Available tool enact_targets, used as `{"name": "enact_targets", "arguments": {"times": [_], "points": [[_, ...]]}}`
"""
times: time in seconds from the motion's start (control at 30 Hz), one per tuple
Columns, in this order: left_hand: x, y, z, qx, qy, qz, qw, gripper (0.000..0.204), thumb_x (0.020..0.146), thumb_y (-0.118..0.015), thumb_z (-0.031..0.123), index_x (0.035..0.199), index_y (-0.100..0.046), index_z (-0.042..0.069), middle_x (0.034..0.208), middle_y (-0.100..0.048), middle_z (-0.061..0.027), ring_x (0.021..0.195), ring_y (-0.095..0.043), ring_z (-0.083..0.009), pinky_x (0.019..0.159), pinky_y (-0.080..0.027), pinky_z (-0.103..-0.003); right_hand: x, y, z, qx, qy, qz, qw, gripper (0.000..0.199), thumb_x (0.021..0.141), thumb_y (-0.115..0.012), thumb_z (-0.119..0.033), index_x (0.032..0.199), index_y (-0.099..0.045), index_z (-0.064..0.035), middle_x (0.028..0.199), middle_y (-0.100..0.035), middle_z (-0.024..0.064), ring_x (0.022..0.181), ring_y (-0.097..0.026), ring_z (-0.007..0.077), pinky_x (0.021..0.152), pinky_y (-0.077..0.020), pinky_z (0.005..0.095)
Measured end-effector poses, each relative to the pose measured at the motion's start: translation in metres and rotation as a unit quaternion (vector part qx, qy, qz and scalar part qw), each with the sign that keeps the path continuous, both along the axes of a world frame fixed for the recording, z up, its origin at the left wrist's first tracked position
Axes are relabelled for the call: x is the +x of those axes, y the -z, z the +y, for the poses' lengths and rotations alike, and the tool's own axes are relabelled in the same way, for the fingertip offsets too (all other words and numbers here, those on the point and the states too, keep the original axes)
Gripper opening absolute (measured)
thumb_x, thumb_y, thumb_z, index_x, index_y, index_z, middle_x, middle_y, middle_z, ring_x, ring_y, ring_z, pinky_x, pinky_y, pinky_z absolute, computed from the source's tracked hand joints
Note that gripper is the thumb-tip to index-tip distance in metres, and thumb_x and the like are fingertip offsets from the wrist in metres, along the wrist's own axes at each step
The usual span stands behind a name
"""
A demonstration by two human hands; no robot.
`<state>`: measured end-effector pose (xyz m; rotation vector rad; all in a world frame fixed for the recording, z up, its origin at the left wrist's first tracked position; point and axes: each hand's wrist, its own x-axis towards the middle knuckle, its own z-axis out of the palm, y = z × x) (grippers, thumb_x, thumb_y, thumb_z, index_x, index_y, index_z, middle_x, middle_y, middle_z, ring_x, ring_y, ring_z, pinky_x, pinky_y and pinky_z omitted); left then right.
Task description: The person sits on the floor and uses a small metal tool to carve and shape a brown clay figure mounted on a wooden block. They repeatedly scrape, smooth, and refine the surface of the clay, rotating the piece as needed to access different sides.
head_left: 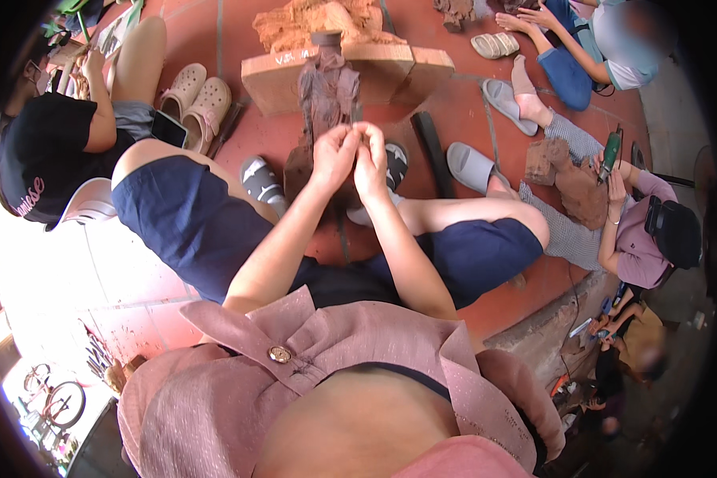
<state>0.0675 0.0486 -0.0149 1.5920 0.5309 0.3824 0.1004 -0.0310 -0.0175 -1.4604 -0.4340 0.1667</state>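
My left hand (334, 156) and my right hand (370, 162) meet in front of me, between my bent knees. The fingers of both are curled and pinched together at the tips. Whatever they may hold is hidden or too small to make out. Just beyond them, a brown carved wooden statue (327, 94) stands upright on the tiles, its robed figure topped by a flat cap-like piece. My hands overlap its lower part in the picture, and I cannot tell whether they touch it.
Behind the statue is a thick wooden slab (410, 73) with an orange-brown carving (319, 22). A dark bar (432, 151) lies to the right. Beige clogs (205, 115) are at the left. At the right, a person works a carved block (577, 187) with a green rotary tool (610, 153).
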Motion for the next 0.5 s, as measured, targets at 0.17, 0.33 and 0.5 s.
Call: {"name": "enact_targets", "arguments": {"times": [0.17, 0.33, 0.5], "points": [[-0.008, -0.015, -0.016, -0.113, 0.016, 0.018, 0.993, 0.021, 0.091, -0.052, 0.016, 0.081, -0.062, 0.0, 0.066, -0.057, 0.0008, 0.058, -0.05, -0.0052, 0.051, -0.041, -0.022, -0.005, -0.005, -0.025, 0.021, -0.044, 0.192, 0.98, 0.027, 0.085, -0.042, 0.001, 0.11, -0.05, -0.0005, 0.102, -0.054, 0.0067, 0.093, -0.05, 0.0127, 0.084, -0.0409, 0.0255], [0.001, -0.032, -0.009, -0.202, 0.033, -0.032, 0.978, 0.021, 0.094, -0.05, 0.019, 0.086, -0.061, 0.003, 0.067, -0.053, 0.0048, 0.058, -0.045, -0.0028, 0.051, -0.037, -0.018, 0.01, -0.015, -0.015, 0.061, -0.051, 0.181, 0.98, 0.031, 0.089, -0.046, -0.003, 0.12, -0.045, -0.001, 0.109, -0.05, 0.0056, 0.096, -0.047, 0.011, 0.086, -0.0388, 0.0234], [-0.007, -0.008, -0.016, -0.153, -0.003, 0.0, 0.988, 0.022, 0.095, -0.05, 0.018, 0.081, -0.059, 0.004, 0.062, -0.053, 0.003, 0.051, -0.046, -0.0045, 0.046, -0.036, -0.019, 0.007, 0.001, -0.021, 0.047, -0.075, 0.225, 0.97, 0.032, 0.091, -0.044, -0.003, 0.123, -0.045, -0.0023, 0.113, -0.049, 0.0052, 0.096, -0.046, 0.009, 0.083, -0.0391, 0.0221]]}}
